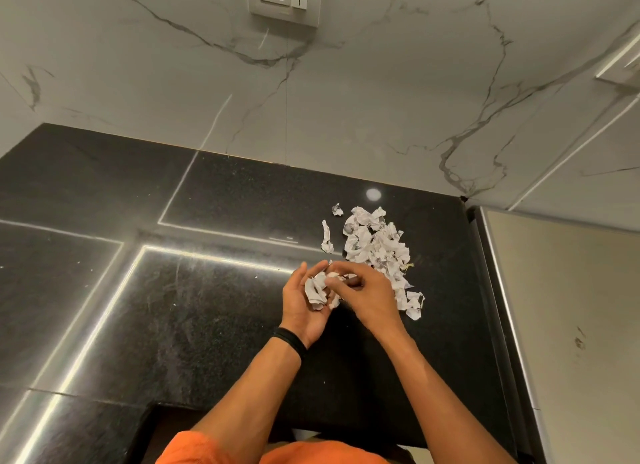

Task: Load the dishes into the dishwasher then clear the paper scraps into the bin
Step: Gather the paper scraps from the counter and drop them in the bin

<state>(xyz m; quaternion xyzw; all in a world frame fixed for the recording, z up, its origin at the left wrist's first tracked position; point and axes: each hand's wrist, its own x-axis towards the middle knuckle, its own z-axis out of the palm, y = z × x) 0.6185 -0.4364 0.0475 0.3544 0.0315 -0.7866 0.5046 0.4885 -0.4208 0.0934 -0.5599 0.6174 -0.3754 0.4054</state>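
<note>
**Gathering torn paper**

On the black speckled counter (207, 290), toward its right rear corner, heaped paper scraps (375, 245): white, torn, crumpled, faintly printed. Just in front, cradled in the curled left hand (303, 308), pinched by the right hand (367, 290): a crumpled wad (317, 290).

The counter (156, 308) lies wide and bare left of the scraps (375, 245), with a bare strip between them and the wall (346, 100) behind, while a pale panel (571, 308) rises near their right, closing that side.
</note>
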